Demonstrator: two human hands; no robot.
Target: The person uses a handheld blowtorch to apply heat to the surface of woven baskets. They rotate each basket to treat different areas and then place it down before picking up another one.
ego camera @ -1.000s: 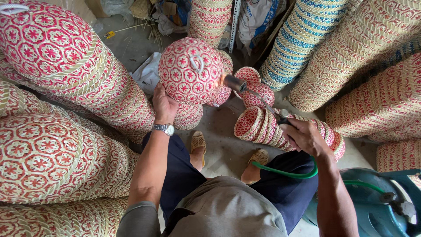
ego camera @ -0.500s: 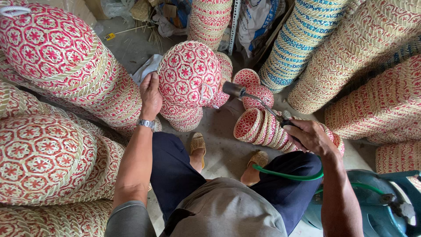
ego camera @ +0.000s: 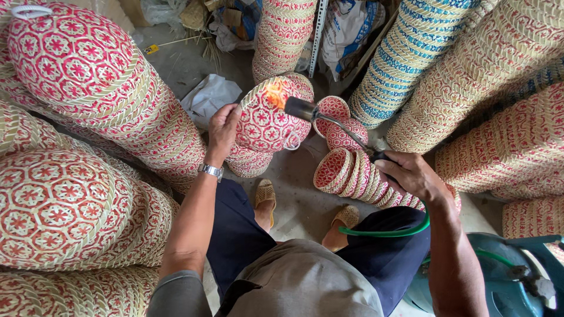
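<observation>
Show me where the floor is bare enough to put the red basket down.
Bare concrete floor shows between the person's sandalled feet and the row of nested small baskets; another strip lies by the white bag behind the held basket. Everywhere else is crowded: tall basket stacks on both sides, gas cylinder lower right.

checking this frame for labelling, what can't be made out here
Head view only:
- Torch handle: hidden inside the right hand.
- Far side of the red woven basket: turned away; left hand covers its edge.
- Gas cylinder: cut off by the bottom-right corner.
- Green hose: its end hidden behind the right arm.
</observation>
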